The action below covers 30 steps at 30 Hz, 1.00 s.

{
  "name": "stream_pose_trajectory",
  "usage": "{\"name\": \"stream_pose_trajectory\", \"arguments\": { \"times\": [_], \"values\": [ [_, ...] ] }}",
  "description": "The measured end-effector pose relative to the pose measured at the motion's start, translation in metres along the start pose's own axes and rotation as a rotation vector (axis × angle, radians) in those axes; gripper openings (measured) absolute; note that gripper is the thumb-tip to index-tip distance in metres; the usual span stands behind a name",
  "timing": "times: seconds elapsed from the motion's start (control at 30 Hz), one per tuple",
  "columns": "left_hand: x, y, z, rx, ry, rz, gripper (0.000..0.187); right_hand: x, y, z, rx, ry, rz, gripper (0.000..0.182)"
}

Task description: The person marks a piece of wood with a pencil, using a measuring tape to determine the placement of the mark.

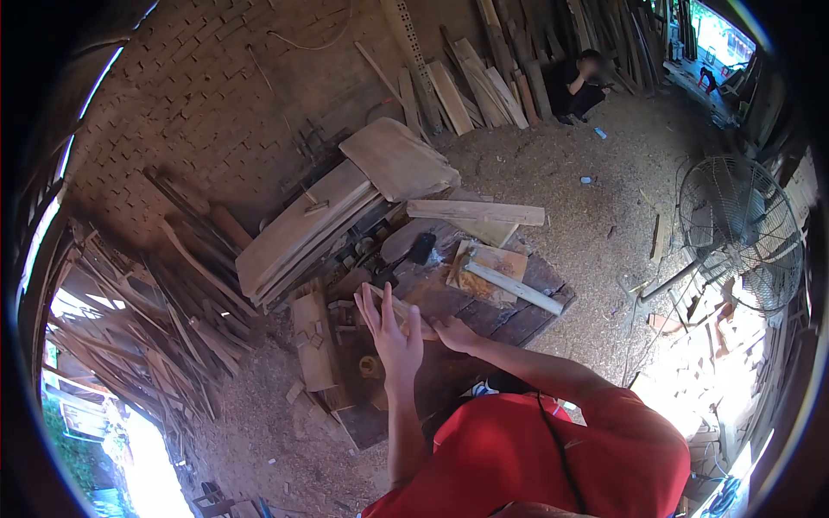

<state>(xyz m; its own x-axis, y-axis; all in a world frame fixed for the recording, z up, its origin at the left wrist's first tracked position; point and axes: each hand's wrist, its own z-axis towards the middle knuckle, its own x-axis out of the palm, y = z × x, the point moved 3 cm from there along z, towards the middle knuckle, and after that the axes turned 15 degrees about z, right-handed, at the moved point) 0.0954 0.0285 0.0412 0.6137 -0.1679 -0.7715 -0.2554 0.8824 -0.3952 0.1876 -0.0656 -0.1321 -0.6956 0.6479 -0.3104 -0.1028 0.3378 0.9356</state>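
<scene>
My left hand (397,344) is raised over the workbench (518,325), its fingers spread apart and nothing held in it. To its right, my right hand (455,335) is low over the bench with its fingers curled at the end of a pale wooden strip (401,307). Part of that strip is hidden behind my left hand, and the right fingertips are hard to make out. Farther along the bench lies a light wooden bar (515,287), partly across a stained square board (490,264). A dark block-like object (422,249) is beside the board. A yellowish roll (370,367) sits left of my left forearm.
Thick planks (311,226) and a wide slab (401,160) are stacked beyond the bench. Scrap wood (199,319) is piled at left. A large fan (741,229) stands at right. A person (585,86) crouches by boards along the far wall. Sawdust covers the floor.
</scene>
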Motion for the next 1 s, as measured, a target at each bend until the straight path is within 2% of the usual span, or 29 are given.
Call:
{"name": "stream_pose_trajectory", "arguments": {
  "times": [0.07, 0.13, 0.2, 0.3, 0.4, 0.5, 0.6, 0.67, 0.73, 0.77, 0.83, 0.9, 1.0],
  "values": [
    [0.003, 0.001, 0.001, -0.023, -0.001, 0.004, 0.056, -0.004, 0.014, 0.006, -0.231, 0.089, 0.207, 0.040],
    [0.003, -0.004, 0.001, -0.037, -0.013, 0.010, 0.053, -0.012, 0.041, 0.002, -0.316, 0.129, 0.363, 0.040],
    [0.006, -0.005, 0.002, -0.042, -0.025, 0.016, 0.052, -0.028, 0.095, -0.024, -0.268, 0.110, 0.473, 0.040],
    [0.005, -0.004, 0.000, -0.057, -0.015, -0.002, 0.052, -0.012, 0.034, -0.002, -0.215, 0.082, 0.312, 0.041],
    [0.007, 0.000, -0.001, -0.057, -0.026, -0.010, 0.051, -0.005, 0.016, 0.003, 0.029, 0.032, 0.141, 0.043],
    [0.007, -0.001, -0.002, -0.064, -0.041, -0.001, 0.054, -0.012, 0.072, -0.001, -0.260, 0.109, 0.534, 0.044],
    [0.008, -0.001, -0.002, -0.086, -0.082, -0.004, 0.058, -0.011, 0.098, -0.002, -0.160, 0.147, 0.657, 0.044],
    [0.006, 0.001, -0.006, -0.095, -0.084, 0.002, 0.062, 0.017, 0.020, 0.041, -0.356, 0.115, 0.392, 0.042],
    [0.003, 0.004, -0.009, -0.092, -0.057, 0.019, 0.064, 0.015, 0.026, 0.045, -0.362, 0.139, 0.274, 0.042],
    [0.002, 0.004, -0.009, -0.091, -0.057, 0.027, 0.064, 0.012, 0.025, 0.047, -0.269, 0.178, 0.292, 0.043],
    [-0.001, -0.002, -0.013, -0.098, -0.049, 0.039, 0.064, -0.007, 0.070, 0.032, -0.215, 0.236, 0.353, 0.043],
    [0.001, -0.002, -0.015, -0.104, -0.053, 0.033, 0.066, -0.015, 0.106, 0.023, -0.301, 0.274, 0.441, 0.043],
    [-0.001, -0.001, -0.011, -0.088, -0.067, 0.049, 0.068, 0.000, 0.082, 0.043, -0.532, 0.142, 0.405, 0.041]
  ]
}}
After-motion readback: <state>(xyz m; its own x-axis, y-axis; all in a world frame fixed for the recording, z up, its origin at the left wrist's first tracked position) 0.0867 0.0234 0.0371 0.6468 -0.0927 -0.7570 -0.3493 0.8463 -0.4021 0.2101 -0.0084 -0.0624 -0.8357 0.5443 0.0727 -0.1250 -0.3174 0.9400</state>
